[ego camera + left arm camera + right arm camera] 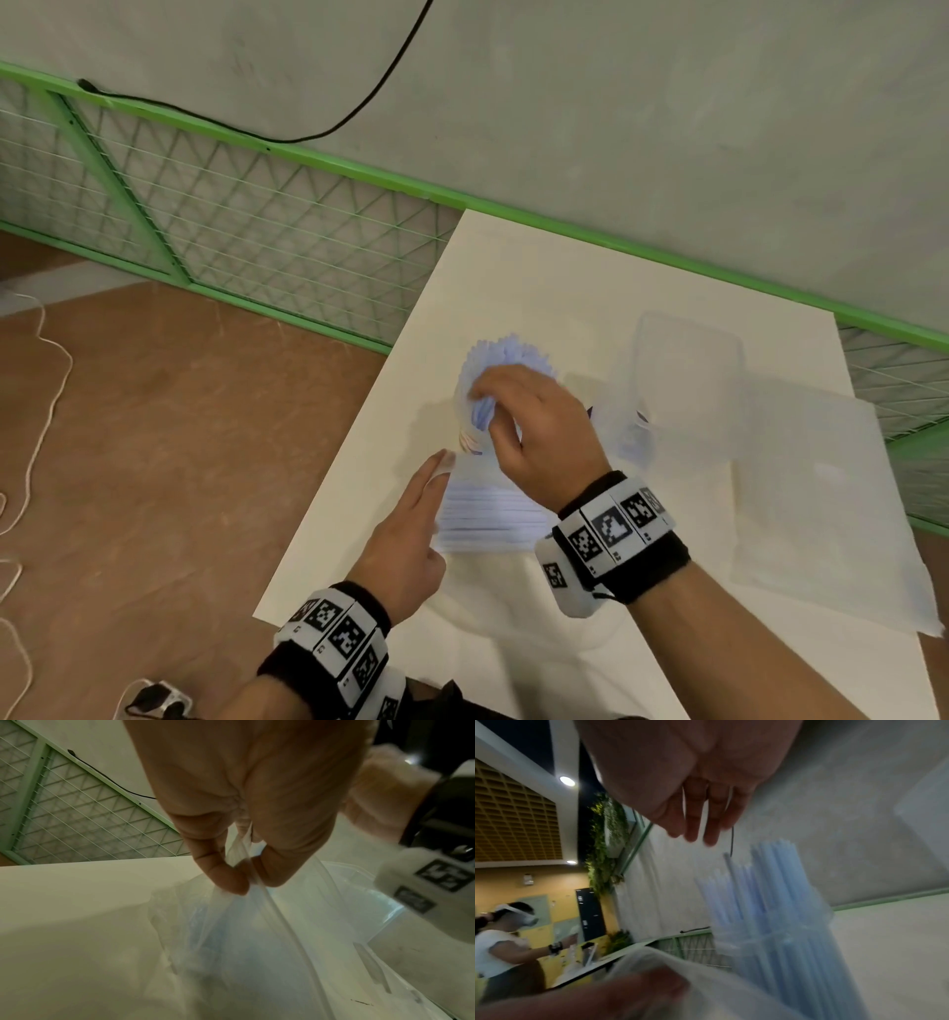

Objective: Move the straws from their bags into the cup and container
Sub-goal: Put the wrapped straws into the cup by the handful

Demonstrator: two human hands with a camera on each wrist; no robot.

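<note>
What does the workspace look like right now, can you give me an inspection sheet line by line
Surface: white table.
Job's things: pale blue straws stand in a clear cup; more straws lie in a bag; clear container looks empty.
Clutter: an empty bag at the right.
Hands: left hand pinches the bag's edge; right hand is on the standing straws, grip unclear.
Cables: black cable on the wall; white cord on the floor.
Surroundings: green mesh railing, grey wall, another person at a far table.

White table (359, 462), green mesh fence (231, 226), black cable (359, 110) (along grey wall), brown floor (154, 437)
</note>
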